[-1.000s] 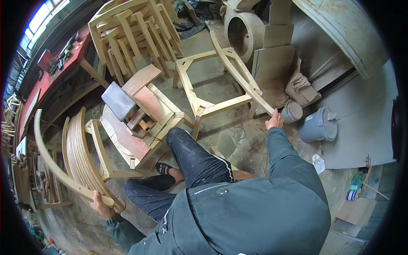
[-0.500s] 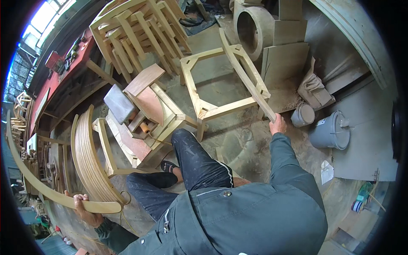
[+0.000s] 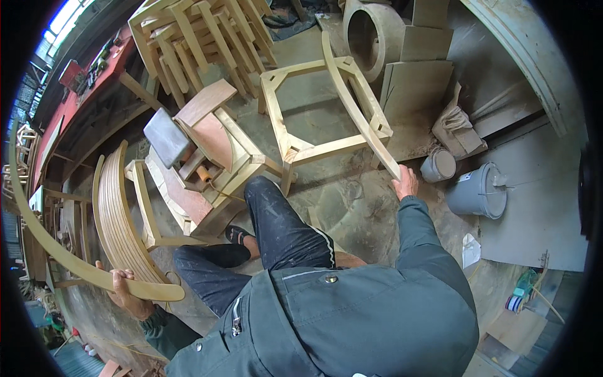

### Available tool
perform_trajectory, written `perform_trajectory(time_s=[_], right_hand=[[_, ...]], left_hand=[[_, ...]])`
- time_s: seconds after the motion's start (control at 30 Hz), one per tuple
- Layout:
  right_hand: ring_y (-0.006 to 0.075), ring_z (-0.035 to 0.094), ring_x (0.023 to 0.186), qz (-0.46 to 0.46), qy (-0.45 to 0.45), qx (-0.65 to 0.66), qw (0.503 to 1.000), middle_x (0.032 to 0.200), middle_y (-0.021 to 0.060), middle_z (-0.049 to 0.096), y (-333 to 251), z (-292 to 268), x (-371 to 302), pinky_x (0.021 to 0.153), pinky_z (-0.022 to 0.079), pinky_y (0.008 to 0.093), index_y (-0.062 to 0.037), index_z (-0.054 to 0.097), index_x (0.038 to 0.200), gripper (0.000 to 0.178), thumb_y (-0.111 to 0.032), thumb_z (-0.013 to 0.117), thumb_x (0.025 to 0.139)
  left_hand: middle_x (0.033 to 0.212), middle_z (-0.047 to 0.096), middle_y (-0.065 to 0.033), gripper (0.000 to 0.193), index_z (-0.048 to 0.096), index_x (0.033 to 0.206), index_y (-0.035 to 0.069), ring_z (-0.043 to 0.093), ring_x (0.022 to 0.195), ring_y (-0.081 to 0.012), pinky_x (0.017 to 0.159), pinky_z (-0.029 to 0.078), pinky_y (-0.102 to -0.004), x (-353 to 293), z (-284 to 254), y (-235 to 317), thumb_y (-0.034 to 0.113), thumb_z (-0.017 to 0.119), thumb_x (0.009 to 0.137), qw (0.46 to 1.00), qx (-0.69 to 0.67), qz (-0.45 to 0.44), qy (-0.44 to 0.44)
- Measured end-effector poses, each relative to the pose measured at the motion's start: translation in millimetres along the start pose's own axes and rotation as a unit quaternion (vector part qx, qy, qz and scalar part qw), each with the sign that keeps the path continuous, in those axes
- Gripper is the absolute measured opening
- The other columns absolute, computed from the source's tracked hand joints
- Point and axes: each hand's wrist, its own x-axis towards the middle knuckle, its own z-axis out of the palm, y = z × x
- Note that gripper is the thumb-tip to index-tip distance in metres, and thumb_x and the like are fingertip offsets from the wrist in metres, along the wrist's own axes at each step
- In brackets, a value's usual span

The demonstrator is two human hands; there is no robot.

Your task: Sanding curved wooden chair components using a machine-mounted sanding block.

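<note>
My left hand (image 3: 130,295) is wrapped round the near end of a long curved wooden slat (image 3: 154,291), which sweeps up along the left rim of the view. On the right, my right hand (image 3: 406,183) grips the near end of another curved wooden slat (image 3: 364,127). That one slants away over the right side of an open wooden seat frame (image 3: 323,151) with corner blocks; whether it touches the frame I cannot tell. A bundle of curved slats (image 3: 129,220) stands on edge beyond my left hand.
In front of my knees is a wooden frame with curved boards (image 3: 204,103), a grey block (image 3: 168,139) and an orange-handled tool (image 3: 204,174) with a cord. Stacked frames (image 3: 207,38) stand behind. Grey buckets (image 3: 477,191) are at right, a red-topped bench (image 3: 94,91) at far left.
The view has shifted slightly, moving most of the scene left and up. Both hands keep hold of their slats, and the left slat's near end sits a little higher.
</note>
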Motion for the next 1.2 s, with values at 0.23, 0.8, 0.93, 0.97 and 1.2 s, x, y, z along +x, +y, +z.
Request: perform_trajectory(time_s=[0.23,0.8,0.93,0.97,1.2], right_hand=[[0.0390,0.058,0.120,0.005,-0.009,-0.040,0.999,0.126,0.0140,0.062,10,-8,20,0.100,0.046,0.0533,-0.0175,0.055,0.144,0.076,-0.017,0.087,0.076],[0.0365,0.044,0.144,-0.494,0.048,0.238,0.835,0.155,0.0160,0.048,-403,-152,-106,0.121,0.031,0.0531,-0.0133,0.050,0.153,0.095,-0.045,0.091,0.074],[0.0379,0.066,0.115,-0.456,-0.054,0.240,0.855,0.127,0.0159,0.068,-373,-117,-115,0.096,0.053,0.0453,-0.0115,0.061,0.140,0.062,-0.024,0.084,0.084],[0.0370,0.072,0.101,-0.409,-0.092,0.276,0.865,0.116,0.0148,0.073,-350,-101,-119,0.085,0.058,0.0439,-0.0139,0.064,0.136,0.054,-0.018,0.082,0.085],[0.0409,0.074,0.097,-0.315,-0.144,0.285,0.894,0.108,0.0199,0.075,-218,-82,-166,0.081,0.059,0.0449,-0.0080,0.068,0.128,0.045,-0.018,0.082,0.086]], left_hand=[[0.087,0.052,-0.0039,0.070,0.029,0.161,-0.003,0.051,0.081,-0.0126,0.084,0.047,-0.0309,9,13,18,0.013,0.059,0.100,0.998,0.004,0.052,-0.024],[0.087,0.063,-0.0085,0.017,0.052,0.108,0.003,0.065,0.070,-0.0197,0.068,0.057,-0.0347,19,199,7,0.010,0.063,0.098,0.991,-0.136,-0.017,-0.006],[0.103,0.059,-0.0086,0.062,0.032,0.146,0.004,0.067,0.083,-0.0189,0.071,0.059,-0.0336,-43,240,-20,0.002,0.067,0.095,0.972,-0.226,-0.049,-0.033],[0.106,0.058,-0.0096,0.068,0.027,0.151,0.004,0.068,0.085,-0.0194,0.073,0.060,-0.0346,-51,243,-26,0.005,0.068,0.096,0.959,-0.266,-0.081,-0.049],[0.123,0.058,-0.0151,0.072,0.023,0.156,0.004,0.066,0.103,-0.0255,0.089,0.059,-0.0425,-21,254,-95,0.015,0.069,0.102,0.935,-0.194,-0.237,-0.180]])
